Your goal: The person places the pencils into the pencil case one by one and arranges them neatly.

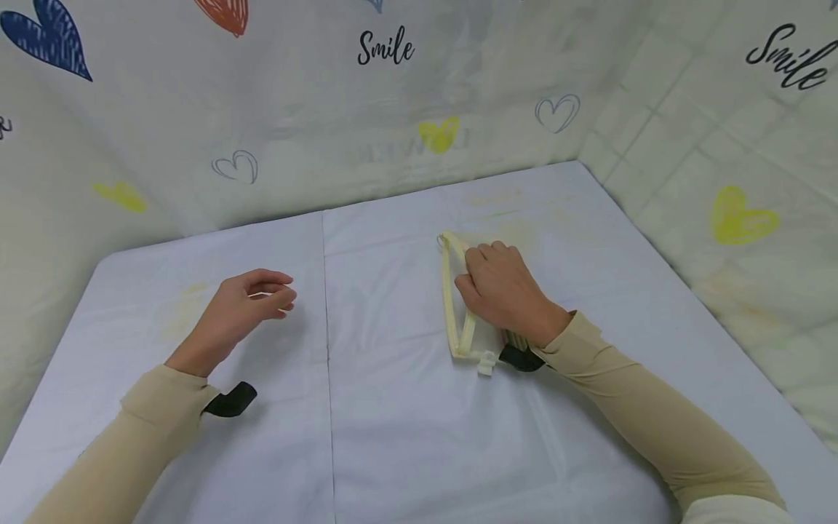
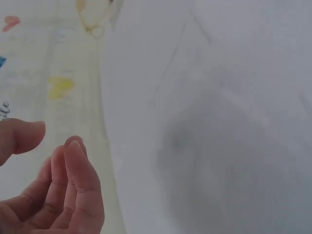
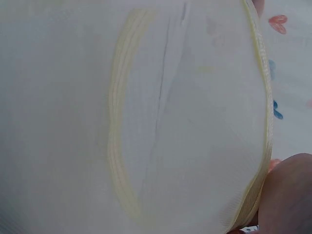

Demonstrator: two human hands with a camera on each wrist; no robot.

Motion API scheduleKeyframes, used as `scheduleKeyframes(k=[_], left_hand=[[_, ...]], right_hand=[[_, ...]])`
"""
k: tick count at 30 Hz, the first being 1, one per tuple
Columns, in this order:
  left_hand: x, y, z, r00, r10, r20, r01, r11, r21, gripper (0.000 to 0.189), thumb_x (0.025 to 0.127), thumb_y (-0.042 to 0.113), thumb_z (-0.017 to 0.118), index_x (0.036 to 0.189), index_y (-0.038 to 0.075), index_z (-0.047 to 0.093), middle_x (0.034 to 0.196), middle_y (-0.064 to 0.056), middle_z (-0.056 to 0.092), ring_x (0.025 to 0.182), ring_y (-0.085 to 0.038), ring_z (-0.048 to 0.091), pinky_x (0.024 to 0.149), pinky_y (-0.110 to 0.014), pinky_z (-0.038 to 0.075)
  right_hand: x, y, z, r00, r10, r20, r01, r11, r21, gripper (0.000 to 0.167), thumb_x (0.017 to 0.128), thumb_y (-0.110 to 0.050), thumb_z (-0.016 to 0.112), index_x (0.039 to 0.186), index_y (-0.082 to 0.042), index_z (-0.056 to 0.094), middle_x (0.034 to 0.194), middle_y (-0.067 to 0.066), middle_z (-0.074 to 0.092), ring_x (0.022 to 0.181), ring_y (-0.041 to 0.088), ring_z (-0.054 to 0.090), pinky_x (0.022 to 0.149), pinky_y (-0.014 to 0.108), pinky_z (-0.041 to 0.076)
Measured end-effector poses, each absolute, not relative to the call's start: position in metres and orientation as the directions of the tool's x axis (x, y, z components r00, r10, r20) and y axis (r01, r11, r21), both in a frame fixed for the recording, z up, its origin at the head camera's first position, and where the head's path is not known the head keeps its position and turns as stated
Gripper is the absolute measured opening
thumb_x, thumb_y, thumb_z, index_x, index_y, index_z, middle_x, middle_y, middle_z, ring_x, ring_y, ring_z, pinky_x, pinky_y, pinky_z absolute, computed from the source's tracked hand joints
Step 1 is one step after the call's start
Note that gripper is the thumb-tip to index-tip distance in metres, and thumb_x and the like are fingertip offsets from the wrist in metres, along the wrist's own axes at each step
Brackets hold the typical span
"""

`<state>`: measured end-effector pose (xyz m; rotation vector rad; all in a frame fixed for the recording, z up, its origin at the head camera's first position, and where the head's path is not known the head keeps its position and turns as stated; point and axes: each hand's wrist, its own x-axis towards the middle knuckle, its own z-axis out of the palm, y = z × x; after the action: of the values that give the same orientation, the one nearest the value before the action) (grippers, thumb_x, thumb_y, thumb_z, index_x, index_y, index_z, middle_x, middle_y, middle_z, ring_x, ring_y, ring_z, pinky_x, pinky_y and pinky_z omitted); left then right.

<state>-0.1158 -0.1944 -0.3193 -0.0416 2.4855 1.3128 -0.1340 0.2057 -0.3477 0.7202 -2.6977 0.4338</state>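
A see-through mesh pouch [image 1: 449, 309] with cream-yellow edging stands on the right part of the table in the head view. My right hand [image 1: 500, 287] grips its upper edge, the fingers curled over the trim. Sheer mesh and a yellow band of the pouch [image 3: 116, 107] fill most of the right wrist view, a finger at its right edge. A small white tag [image 1: 486, 363] sticks out at the lower front. Held above the left part of the table, my left hand [image 1: 245, 309] is empty, its fingers loosely bent and apart from the thumb [image 2: 24, 136].
A white cloth covers the table [image 1: 393, 437], with a seam [image 1: 329, 349] running front to back. Behind and to the right hangs a pale curtain [image 1: 314, 131] printed with hearts and writing. Black bands [image 1: 230, 400] sit under both beige sleeves.
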Motion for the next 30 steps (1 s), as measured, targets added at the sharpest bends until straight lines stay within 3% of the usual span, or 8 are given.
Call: scheduleKeyframes(k=[4, 14, 21, 30], left_hand=[[-0.105, -0.221, -0.322, -0.950, 0.090, -0.300, -0.188, 0.602, 0.776, 0.062, 0.101, 0.047, 0.063, 0.145, 0.006, 0.051, 0.128, -0.006, 0.064, 0.105, -0.007, 0.072, 0.089, -0.013, 0.060], [-0.087, -0.276, -0.334, -0.954, 0.019, -0.299, -0.223, 0.618, 0.753, 0.060, 0.102, 0.045, 0.063, 0.145, 0.006, 0.050, 0.109, 0.019, 0.069, 0.098, 0.002, 0.072, 0.084, -0.009, 0.058], [-0.082, -0.298, -0.343, -0.947, -0.026, -0.320, -0.280, 0.558, 0.781, 0.051, 0.100, 0.040, 0.068, 0.137, 0.010, 0.053, 0.101, 0.025, 0.070, 0.093, 0.003, 0.073, 0.081, -0.006, 0.057], [-0.079, -0.315, -0.355, -0.934, -0.093, -0.343, -0.339, 0.526, 0.780, 0.059, 0.099, 0.038, 0.070, 0.140, 0.002, 0.049, 0.094, 0.030, 0.069, 0.088, 0.008, 0.072, 0.077, -0.004, 0.057]], right_hand=[[-0.134, 0.206, -0.348, -0.820, -0.429, 0.379, -0.527, 0.824, -0.207, 0.031, 0.093, -0.008, 0.041, 0.064, -0.014, 0.033, 0.063, -0.001, 0.022, 0.059, 0.019, 0.021, 0.060, 0.029, 0.014], [-0.135, 0.206, -0.349, -0.826, -0.422, 0.373, -0.519, 0.828, -0.213, 0.030, 0.091, -0.009, 0.040, 0.063, -0.014, 0.031, 0.063, -0.001, 0.021, 0.060, 0.019, 0.020, 0.060, 0.029, 0.014], [-0.134, 0.206, -0.348, -0.813, -0.430, 0.394, -0.536, 0.817, -0.214, 0.029, 0.090, -0.008, 0.040, 0.063, -0.014, 0.032, 0.063, -0.001, 0.022, 0.059, 0.019, 0.020, 0.060, 0.029, 0.014], [-0.134, 0.206, -0.349, -0.817, -0.426, 0.388, -0.531, 0.819, -0.217, 0.029, 0.091, -0.008, 0.041, 0.063, -0.013, 0.035, 0.062, -0.001, 0.024, 0.058, 0.020, 0.023, 0.059, 0.028, 0.016]])
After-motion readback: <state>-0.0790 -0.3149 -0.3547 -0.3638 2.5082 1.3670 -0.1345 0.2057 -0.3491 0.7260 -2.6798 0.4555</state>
